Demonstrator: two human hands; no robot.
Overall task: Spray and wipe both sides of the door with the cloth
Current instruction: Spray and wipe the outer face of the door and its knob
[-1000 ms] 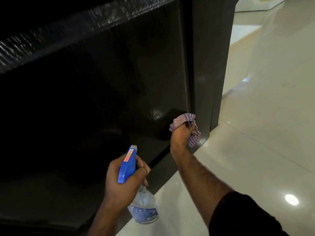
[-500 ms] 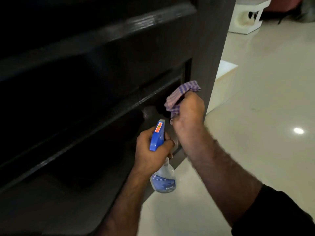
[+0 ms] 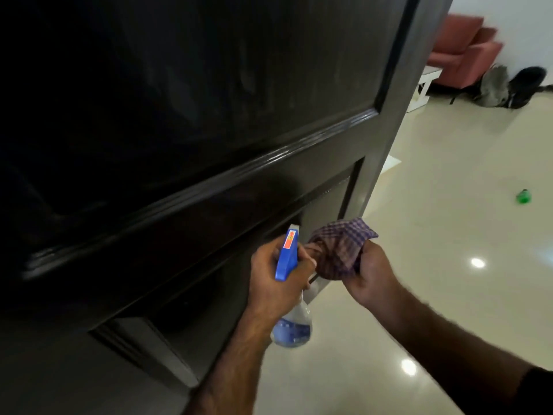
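Note:
A dark brown panelled door fills the left and centre of the head view, its free edge running down the right side. My left hand grips a spray bottle with a blue trigger head, clear body hanging below my fist. My right hand grips a bunched purple checked cloth just in front of the door's lower panel, close beside the sprayer head. Both hands are near the door's lower right corner area; whether the cloth touches the door cannot be told.
Glossy cream floor tiles spread to the right with ceiling-light reflections. A small green object lies on the floor. A red sofa, a white low table and dark bags stand at the far back right.
The view has risen and swung right, showing more of the door's upper panel and the room. My right hand with the cloth dropped from the door edge to beside the sprayer head.

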